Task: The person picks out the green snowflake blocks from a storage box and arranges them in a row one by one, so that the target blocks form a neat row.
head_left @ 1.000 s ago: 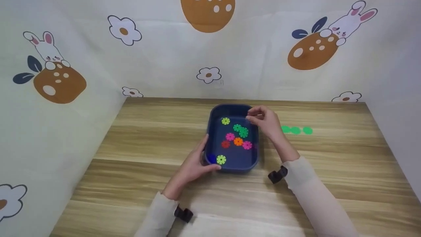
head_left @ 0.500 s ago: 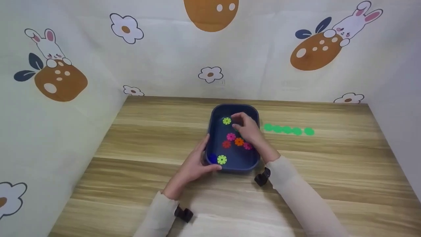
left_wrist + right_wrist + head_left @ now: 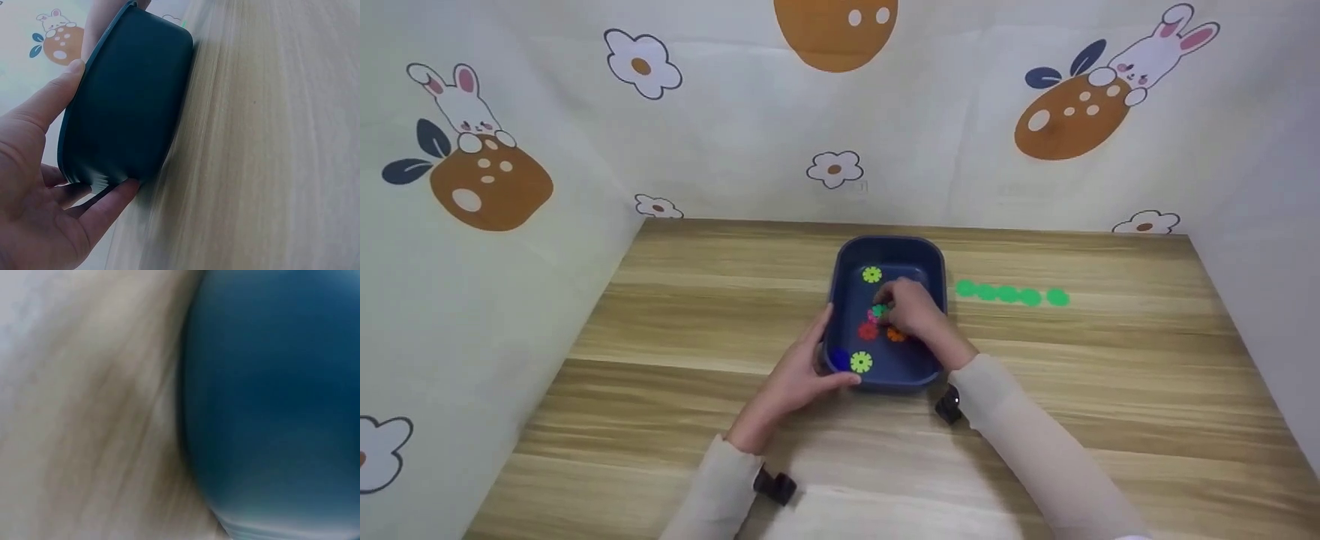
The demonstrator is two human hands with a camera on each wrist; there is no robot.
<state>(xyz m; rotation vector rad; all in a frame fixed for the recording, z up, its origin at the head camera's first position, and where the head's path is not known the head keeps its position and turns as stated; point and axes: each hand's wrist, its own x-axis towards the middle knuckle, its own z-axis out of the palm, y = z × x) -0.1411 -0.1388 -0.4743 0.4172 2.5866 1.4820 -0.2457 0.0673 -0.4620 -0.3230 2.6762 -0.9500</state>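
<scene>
A dark blue plastic bin [image 3: 901,367] stands on the wooden table, with several notched flower-shaped plastic discs inside. My left hand [image 3: 791,384] grips its near left corner; in the left wrist view the thumb lies at the rim and the fingers press the end wall [image 3: 129,101]. Reaching into the bin, my right hand [image 3: 913,307] pinches a green disc [image 3: 879,310] between thumb and fingers. Close to it lie a red disc [image 3: 868,331] and an orange disc [image 3: 896,334], with a pink one partly hidden. The right wrist view shows only the bin's blurred outer wall [image 3: 275,394].
Right of the bin, several green discs [image 3: 1009,294] form a row on the table. In the bin, one yellow-green disc [image 3: 871,274] lies toward the far end; another yellow-green disc [image 3: 861,362] lies at the near end beside a blue disc [image 3: 840,359]. A patterned cloth [image 3: 735,135] stands behind.
My right hand has moved from the bin's right rim down into its middle and now pinches a green disc. More of the green row shows beside the bin. The left hand stays put.
</scene>
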